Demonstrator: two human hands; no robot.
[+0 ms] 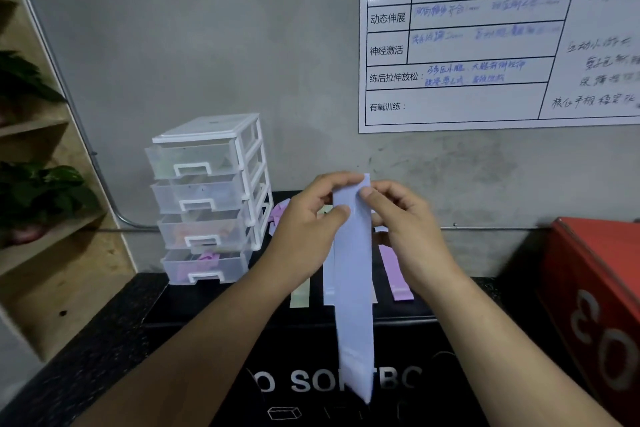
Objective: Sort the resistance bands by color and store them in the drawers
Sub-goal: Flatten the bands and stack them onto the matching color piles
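Observation:
A pale blue-lilac resistance band (353, 288) hangs straight down in front of me over the black box. My left hand (308, 229) pinches its upper part from the left, and my right hand (405, 229) pinches its top edge from the right. Behind the hands, a pale green band (299, 295), another pale blue band (328, 282) and a pink-purple band (396, 274) lie flat on the black surface. More pink bands (278, 213) lie bunched next to the clear plastic drawer unit (207, 199) at the left, whose four drawers are closed; pink shows in the bottom drawer (206, 265).
The black box top (214, 302) bears white lettering near me. A red box (602, 295) stands at the right. Wooden shelves with green plants (38, 194) fill the left side. A whiteboard (485, 35) hangs on the grey wall.

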